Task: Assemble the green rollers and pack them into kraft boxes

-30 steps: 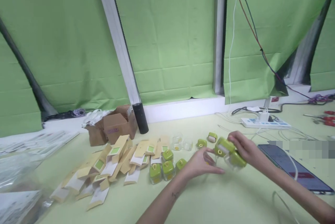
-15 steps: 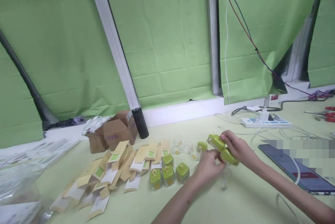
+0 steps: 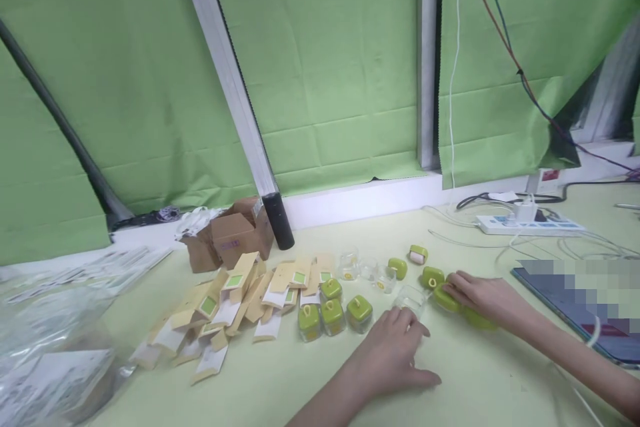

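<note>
My left hand [image 3: 393, 350] rests low over the table with thumb and fingers apart; its fingertips are at the near side of a clear plastic jar [image 3: 411, 297]. To the right, my right hand [image 3: 477, 295] has its fingers closed on a green lid [image 3: 447, 299]. Another green lid [image 3: 433, 276] sits just beyond it, and more green shows partly hidden under the hand. Farther back lie a green lid [image 3: 397, 268] and a tipped lid [image 3: 419, 254] with a pale underside. Several clear jars [image 3: 349, 263] without lids stand left of these. Lidded jars [image 3: 359, 310] stand left of my left hand.
Flattened, opened cartons [image 3: 240, 294] lie in a pile on the left, before a brown cardboard box [image 3: 240, 240] and a black cylinder [image 3: 278, 220]. Plastic bags [image 3: 60, 347] fill the left corner. A power strip [image 3: 530, 224], cables and a phone [image 3: 565, 310] are at right.
My hands have come apart: the left has moved down and opened, the right has lowered green lids to the table. The tipped lid now lies at the back. The view has shifted slightly.
</note>
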